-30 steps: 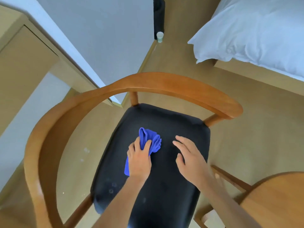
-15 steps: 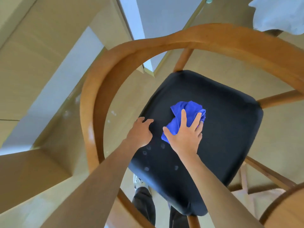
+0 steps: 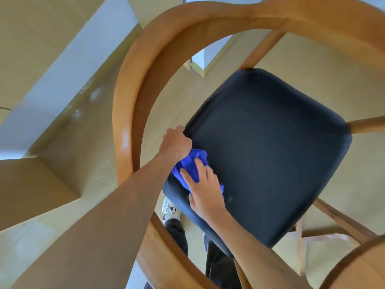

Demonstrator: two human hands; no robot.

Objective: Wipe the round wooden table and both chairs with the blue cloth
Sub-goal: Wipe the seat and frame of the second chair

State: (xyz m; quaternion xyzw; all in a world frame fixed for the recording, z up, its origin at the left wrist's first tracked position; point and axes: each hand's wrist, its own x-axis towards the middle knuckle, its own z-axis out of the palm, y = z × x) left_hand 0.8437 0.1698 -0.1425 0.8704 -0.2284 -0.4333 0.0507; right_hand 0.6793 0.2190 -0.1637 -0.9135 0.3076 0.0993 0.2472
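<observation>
Nearest, at about five o'clock, a curved slice of the round wooden table (image 3: 362,268) edges into the corner, and at six o'clock the person's dark trouser legs and one white shoe (image 3: 169,210) stand on the pale floor (image 3: 312,65) under the chair. Both bare forearms reach past the chair's (image 3: 133,84) curved wooden armrest to the black padded seat (image 3: 270,147), which is smooth, faintly glossy and carries a few small pale spots near its front edge. The right hand (image 3: 205,189) lies with fingers straight and slightly spread, pressing flat on the blue cloth (image 3: 192,163), which is bunched into a crumpled, vivid wad at the seat's near left corner, about seven o'clock on the seat. The left hand (image 3: 175,143) is curled over the seat's left edge, gripping it just beside the cloth, knuckles touching its folds. Farther off, at twelve o'clock, the wooden backrest arcs overhead, with pale cabinet panels at ten o'clock.
</observation>
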